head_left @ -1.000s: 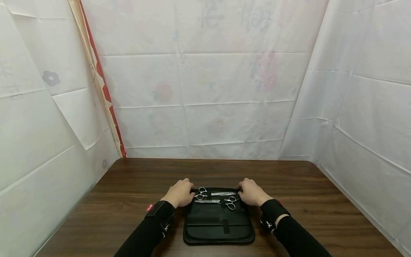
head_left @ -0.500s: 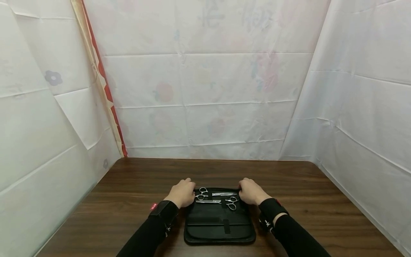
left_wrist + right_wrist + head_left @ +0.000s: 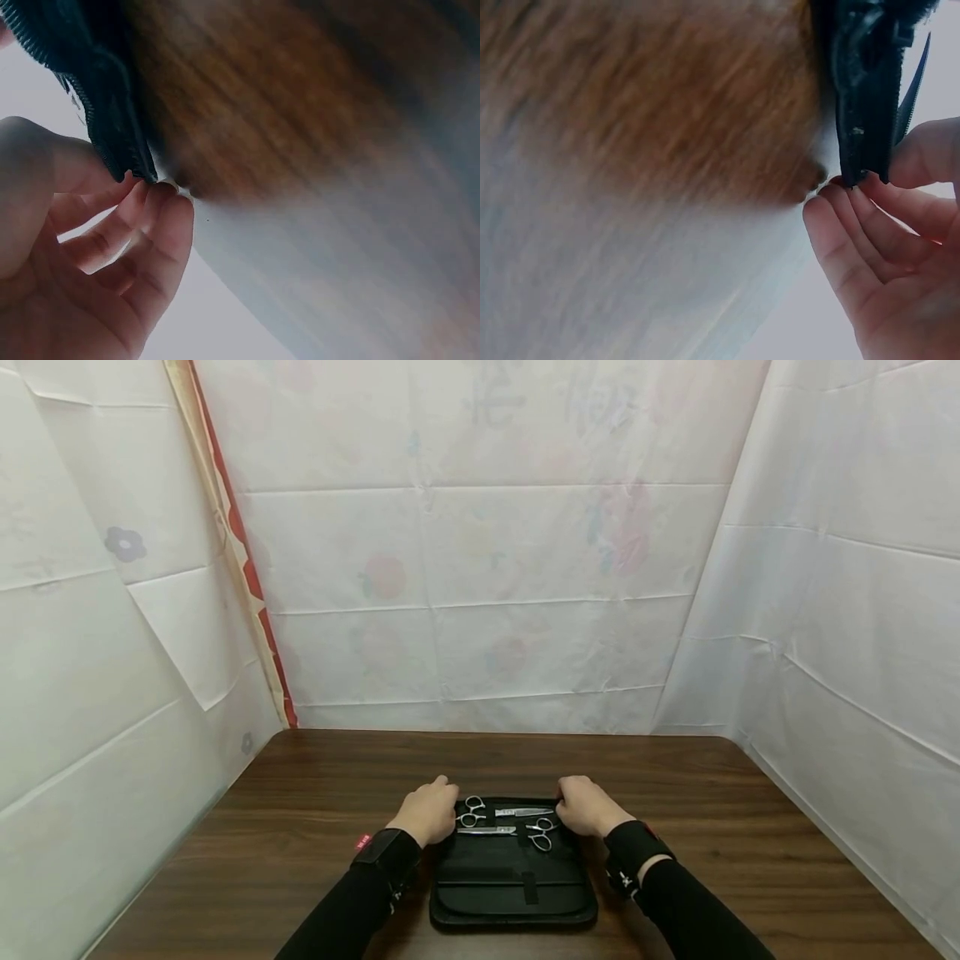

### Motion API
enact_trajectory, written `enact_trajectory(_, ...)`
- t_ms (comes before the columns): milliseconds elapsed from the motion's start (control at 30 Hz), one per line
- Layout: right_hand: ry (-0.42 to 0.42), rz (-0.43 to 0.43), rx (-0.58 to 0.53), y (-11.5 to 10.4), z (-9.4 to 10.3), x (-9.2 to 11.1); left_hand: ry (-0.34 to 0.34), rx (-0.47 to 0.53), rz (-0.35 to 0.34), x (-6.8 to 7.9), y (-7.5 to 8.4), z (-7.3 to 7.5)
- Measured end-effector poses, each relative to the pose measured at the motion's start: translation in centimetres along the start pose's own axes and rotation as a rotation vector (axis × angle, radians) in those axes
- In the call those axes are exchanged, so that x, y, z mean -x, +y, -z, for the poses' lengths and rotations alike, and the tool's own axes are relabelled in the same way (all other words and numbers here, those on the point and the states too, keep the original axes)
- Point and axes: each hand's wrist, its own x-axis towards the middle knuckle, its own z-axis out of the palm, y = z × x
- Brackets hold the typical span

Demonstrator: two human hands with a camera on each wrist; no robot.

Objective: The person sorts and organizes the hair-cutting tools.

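A black zippered scissor case lies opened out on the wooden table, its inside facing up. Two pairs of silver scissors are tucked under straps in its far half: one pair has its finger rings at the left, the other pair has them at the right. My left hand grips the far left corner, and my right hand grips the far right corner. In the left wrist view, thumb and fingers pinch the toothed zipper edge. The right wrist view has the same kind of pinch on the other zipper edge.
The brown wooden table reaches back to a white cloth sheet. More white sheeting hangs along the right side, and another sheet with a red-edged strip stands at the left.
My left hand has crept slightly right along the case's corner. The right hand, the case and the scissors stay almost where they were.
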Motion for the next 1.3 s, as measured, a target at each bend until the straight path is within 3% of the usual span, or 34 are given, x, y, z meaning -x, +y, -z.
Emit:
enact_trajectory(267,0.045,-0.011,-0.099,0.1,0.3,0.3,-0.011,0.072,-0.006,-0.1,-0.2,0.3)
enact_trajectory(567,0.009,-0.033,-0.194,0.4,1.2,0.5,-0.018,0.305,0.011,0.1,-0.3,1.3)
enact_trajectory(733,0.007,-0.022,-0.194,0.3,1.4,0.4,-0.026,0.306,0.014,0.0,-0.4,1.5)
enact_trajectory(1133,0.053,-0.042,-0.209,-0.2,1.4,0.4,0.012,0.285,0.008,-0.1,-0.3,1.6)
enact_trajectory(1300,0.089,-0.012,-0.213,-0.2,1.4,0.6,0.041,0.268,0.006,-0.2,-0.3,1.6)
